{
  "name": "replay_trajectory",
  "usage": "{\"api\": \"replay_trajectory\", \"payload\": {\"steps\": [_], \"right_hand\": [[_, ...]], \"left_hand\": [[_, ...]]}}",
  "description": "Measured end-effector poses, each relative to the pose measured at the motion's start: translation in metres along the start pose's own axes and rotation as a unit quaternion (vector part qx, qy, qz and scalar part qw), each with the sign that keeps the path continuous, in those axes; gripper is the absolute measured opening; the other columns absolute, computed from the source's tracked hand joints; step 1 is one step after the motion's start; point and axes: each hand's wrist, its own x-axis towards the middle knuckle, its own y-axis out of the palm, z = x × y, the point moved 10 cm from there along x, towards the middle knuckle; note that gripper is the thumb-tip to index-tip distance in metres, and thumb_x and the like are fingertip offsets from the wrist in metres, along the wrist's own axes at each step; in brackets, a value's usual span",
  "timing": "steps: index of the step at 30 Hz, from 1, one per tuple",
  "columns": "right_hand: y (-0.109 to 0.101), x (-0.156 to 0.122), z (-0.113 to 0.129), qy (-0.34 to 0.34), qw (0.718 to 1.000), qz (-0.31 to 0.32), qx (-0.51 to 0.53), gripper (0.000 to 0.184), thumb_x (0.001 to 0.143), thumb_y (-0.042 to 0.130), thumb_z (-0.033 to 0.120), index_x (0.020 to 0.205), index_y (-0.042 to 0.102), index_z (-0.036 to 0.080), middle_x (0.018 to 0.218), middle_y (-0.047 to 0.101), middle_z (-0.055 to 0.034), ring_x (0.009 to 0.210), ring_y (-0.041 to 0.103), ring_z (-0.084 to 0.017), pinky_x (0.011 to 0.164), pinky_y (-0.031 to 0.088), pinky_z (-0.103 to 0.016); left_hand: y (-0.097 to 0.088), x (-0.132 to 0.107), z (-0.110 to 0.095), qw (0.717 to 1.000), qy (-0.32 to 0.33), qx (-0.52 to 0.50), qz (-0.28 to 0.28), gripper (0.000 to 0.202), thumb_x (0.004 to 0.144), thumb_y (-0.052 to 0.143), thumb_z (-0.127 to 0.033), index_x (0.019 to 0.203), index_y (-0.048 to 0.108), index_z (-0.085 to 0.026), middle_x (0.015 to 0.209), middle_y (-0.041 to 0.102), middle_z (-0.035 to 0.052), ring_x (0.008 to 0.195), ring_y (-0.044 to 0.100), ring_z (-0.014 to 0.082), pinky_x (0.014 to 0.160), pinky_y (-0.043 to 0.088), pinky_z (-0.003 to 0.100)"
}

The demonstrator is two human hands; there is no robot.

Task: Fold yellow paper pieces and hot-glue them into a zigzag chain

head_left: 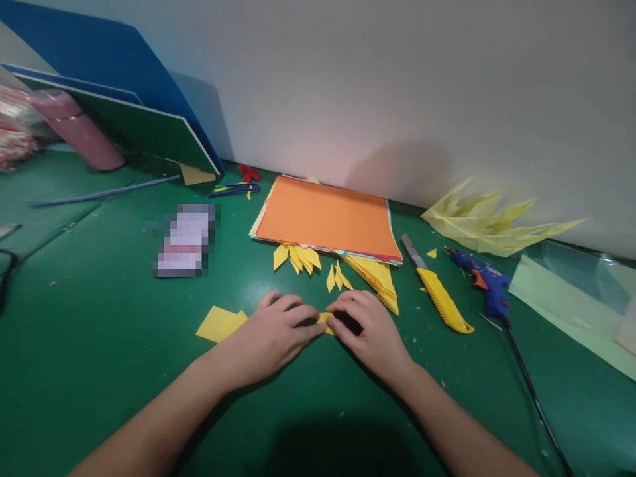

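Note:
Between my fingertips a small piece of yellow paper (pixel 325 322) lies low on the green table, mostly covered by my hands. My left hand (pixel 283 328) pinches it from the left. From the other side, the thumb and fingers of my right hand (pixel 366 324) close on it. Flat yellow paper squares (pixel 217 324) rest beside my left wrist. Beyond my hands are small folded yellow paper diamonds (pixel 298 258), a few more loose diamonds (pixel 338 277), and a stack of folded yellow paper (pixel 375 277).
A stack of coloured paper (pixel 328 218) lies by the wall. To the right are a yellow utility knife (pixel 442 298), a blue glue gun (pixel 489 285) with its cord, and a spiky pale-yellow paper piece (pixel 497 225). A pink flask (pixel 79 132) and blue board (pixel 109 59) stand left.

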Motion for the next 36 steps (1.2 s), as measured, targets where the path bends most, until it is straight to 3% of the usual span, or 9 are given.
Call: {"api": "replay_trajectory", "payload": {"steps": [4,10,15,23,28,30,32,34,36], "right_hand": [[0.002,0.001,-0.005,0.018,1.000,0.014,0.014,0.010,0.086,0.056,0.016,0.079,0.061,0.020,0.077,0.063,-0.0031,0.075,0.056,-0.019,0.068,0.045,-0.032],[0.000,-0.001,0.001,0.005,1.000,0.010,-0.023,0.005,0.087,0.056,0.020,0.089,0.061,0.019,0.083,0.062,-0.0055,0.080,0.054,-0.021,0.069,0.044,-0.034],[0.006,0.000,0.001,0.014,0.999,0.037,-0.006,0.009,0.085,0.056,0.015,0.078,0.055,0.019,0.078,0.059,-0.0035,0.077,0.053,-0.020,0.069,0.043,-0.032],[0.007,0.000,0.004,0.008,0.999,0.041,0.006,0.011,0.088,0.053,0.015,0.078,0.052,0.019,0.078,0.060,-0.0035,0.076,0.053,-0.019,0.069,0.042,-0.031],[0.005,-0.001,0.000,0.043,0.998,0.035,0.036,0.013,0.088,0.053,0.017,0.076,0.055,0.021,0.072,0.062,-0.0012,0.069,0.056,-0.017,0.063,0.043,-0.028],[0.003,-0.002,-0.003,0.062,0.995,0.015,0.075,0.011,0.087,0.053,0.017,0.078,0.058,0.021,0.073,0.064,-0.0007,0.069,0.058,-0.016,0.063,0.044,-0.027],[0.000,-0.002,-0.005,0.084,0.988,-0.014,0.128,0.008,0.085,0.054,0.018,0.081,0.060,0.022,0.075,0.065,-0.0002,0.066,0.059,-0.014,0.060,0.046,-0.024],[-0.002,-0.003,-0.008,0.104,0.978,-0.042,0.178,0.005,0.083,0.056,0.019,0.082,0.060,0.022,0.074,0.065,0.0004,0.062,0.058,-0.013,0.057,0.047,-0.023],[-0.004,-0.004,-0.010,0.119,0.967,-0.063,0.216,0.002,0.081,0.059,0.021,0.080,0.060,0.022,0.072,0.064,0.0009,0.060,0.058,-0.012,0.055,0.048,-0.022]], "left_hand": [[0.001,0.000,-0.001,1.000,0.002,-0.008,0.011,0.028,0.093,0.046,-0.017,0.118,0.056,-0.026,0.112,0.063,0.0026,0.102,0.048,0.0225,0.084,0.028,0.037],[0.002,0.000,0.003,1.000,-0.015,-0.020,0.013,0.030,0.094,0.043,-0.018,0.118,0.057,-0.028,0.113,0.059,0.0050,0.104,0.047,0.0228,0.087,0.030,0.038],[0.003,0.000,0.004,1.000,-0.016,-0.020,0.005,0.030,0.093,0.044,-0.017,0.115,0.060,-0.028,0.109,0.058,0.0059,0.102,0.047,0.0221,0.087,0.030,0.038],[-0.001,0.000,-0.001,1.000,0.009,-0.002,-0.024,0.026,0.092,0.046,-0.016,0.113,0.060,-0.024,0.110,0.061,0.0049,0.099,0.048,0.0218,0.087,0.029,0.038],[-0.001,0.002,0.007,0.994,-0.022,-0.092,-0.049,0.017,0.089,0.055,-0.024,0.104,0.064,-0.023,0.101,0.065,0.0036,0.095,0.054,0.0197,0.083,0.035,0.035],[-0.001,0.003,0.016,0.977,-0.076,-0.180,-0.081,0.007,0.086,0.060,-0.024,0.088,0.065,-0.020,0.090,0.067,0.0011,0.086,0.058,0.0161,0.079,0.039,0.031],[0.003,-0.001,0.035,0.940,-0.193,-0.258,-0.111,0.010,0.079,0.067,-0.024,0.075,0.060,-0.018,0.074,0.065,-0.0022,0.071,0.057,0.0132,0.066,0.040,0.025],[0.011,-0.007,0.047,0.894,-0.284,-0.325,-0.121,0.016,0.075,0.069,-0.025,0.072,0.056,-0.017,0.065,0.060,-0.0047,0.058,0.051,0.0104,0.054,0.037,0.021],[0.016,-0.010,0.048,0.856,-0.320,-0.385,-0.125,0.014,0.074,0.067,-0.027,0.077,0.057,-0.018,0.064,0.059,-0.0056,0.053,0.047,0.0088,0.050,0.035,0.019]]}}
